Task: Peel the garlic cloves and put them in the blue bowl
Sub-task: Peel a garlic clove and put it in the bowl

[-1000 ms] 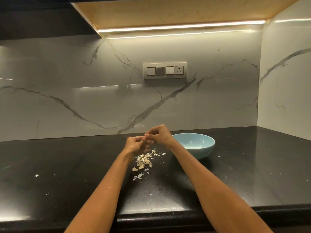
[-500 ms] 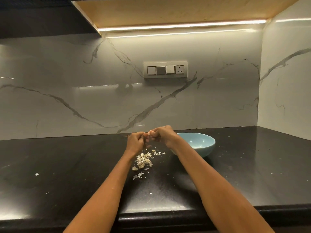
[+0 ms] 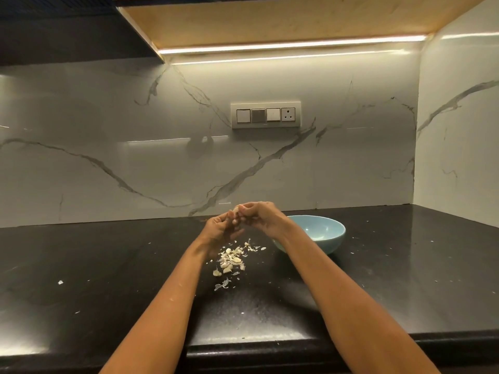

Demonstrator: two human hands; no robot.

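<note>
This is a home kitchen. A black stone worktop point(image 3: 108, 265) meets a white marble-veined backsplash point(image 3: 108, 147), with a switch and socket plate point(image 3: 266, 115) set into it and a light strip point(image 3: 291, 45) under a wooden wall cabinet point(image 3: 270, 17).

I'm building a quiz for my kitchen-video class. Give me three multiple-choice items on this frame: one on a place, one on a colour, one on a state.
1. Where does the bowl stand?
A. left of both hands
B. beside the right hand
C. at the counter's front edge

2. What colour is the countertop?
A. white
B. wooden brown
C. black

3. What are the hands doing?
A. both working a garlic clove between their fingertips
B. lying flat on the counter
C. lifting the bowl

Answers:
1 B, the bowl sits just right of that hand.
2 C, the surface is dark and glossy.
3 A, the left hand and the right meet on a pale clove above the peels.
</note>
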